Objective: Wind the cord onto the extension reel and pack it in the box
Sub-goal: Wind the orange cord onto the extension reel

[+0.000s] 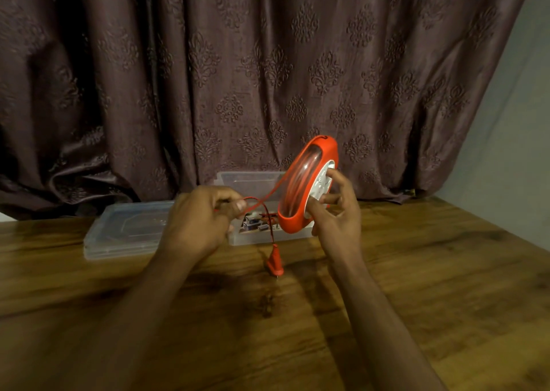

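A person's two bare forearms reach forward over a wooden tabletop [416, 271], seen from above and behind the hands. The right hand [336, 212] holds a round red reel [297, 188] up in the air, tilted on edge, with the fingers spread across its white centre face and the thumb near the lower rim. Loops of red cord [262, 200] show blurred inside the reel's open channel. From the reel a length of cord runs left to the left hand [205, 215], which is closed around it, pinching it between thumb and fingers. Below that hand the cord hangs down to a red plug [275, 261], whose tip rests on the tabletop between the two arms. Behind the hands sits a clear plastic box [253, 182], open, with some small printed items inside that are too blurred to tell. Its clear lid [128, 230] lies flat on the tabletop just left of the box. A dark patterned curtain [238, 63] fills the background.
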